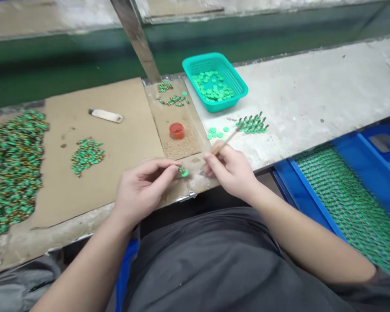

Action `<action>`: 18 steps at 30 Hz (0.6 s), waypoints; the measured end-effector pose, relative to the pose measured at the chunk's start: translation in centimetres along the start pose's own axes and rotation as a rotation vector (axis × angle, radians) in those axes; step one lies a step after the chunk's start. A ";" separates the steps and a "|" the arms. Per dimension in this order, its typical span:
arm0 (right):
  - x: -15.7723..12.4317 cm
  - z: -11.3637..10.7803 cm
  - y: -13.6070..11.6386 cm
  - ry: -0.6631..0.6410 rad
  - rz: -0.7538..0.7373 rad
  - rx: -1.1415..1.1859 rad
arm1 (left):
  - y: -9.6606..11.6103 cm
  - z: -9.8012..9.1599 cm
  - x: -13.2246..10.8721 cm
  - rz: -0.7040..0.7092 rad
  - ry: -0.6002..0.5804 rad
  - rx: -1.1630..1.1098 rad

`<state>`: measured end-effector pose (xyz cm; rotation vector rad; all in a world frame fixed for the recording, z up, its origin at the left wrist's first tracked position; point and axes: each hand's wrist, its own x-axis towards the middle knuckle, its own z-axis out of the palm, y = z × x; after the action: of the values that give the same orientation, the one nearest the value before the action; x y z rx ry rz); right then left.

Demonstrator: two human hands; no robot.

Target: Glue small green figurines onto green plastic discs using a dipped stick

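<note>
Matte cardboard mat (123, 143); left hand (143, 186) pinching round green disc (183, 172) (glossy).

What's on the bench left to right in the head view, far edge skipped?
Big pile of green parts → small green pile → white stick → red cap → teal basket → row of green parts → blue bin.

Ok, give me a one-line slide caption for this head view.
Left hand pinches a small green disc part while right hand holds a thin wooden stick beside a teal plastic basket.
</note>
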<state>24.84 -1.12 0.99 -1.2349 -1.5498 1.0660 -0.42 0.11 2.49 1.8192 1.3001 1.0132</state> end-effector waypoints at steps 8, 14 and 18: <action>-2.9 0.0 0.8 0.003 -0.165 -0.087 | 4.7 -2.4 0.1 -0.147 -0.079 -0.269; -2.6 -0.1 1.5 -0.022 -0.239 -0.069 | 5.8 -2.2 1.0 -0.194 -0.122 -0.330; -2.6 -0.1 1.5 -0.002 -0.275 -0.077 | 5.8 -1.6 2.2 -0.103 -0.131 -0.200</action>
<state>25.67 -3.43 -0.75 -1.0338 -1.7178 0.8363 1.13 0.73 8.62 1.6229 1.1578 0.9178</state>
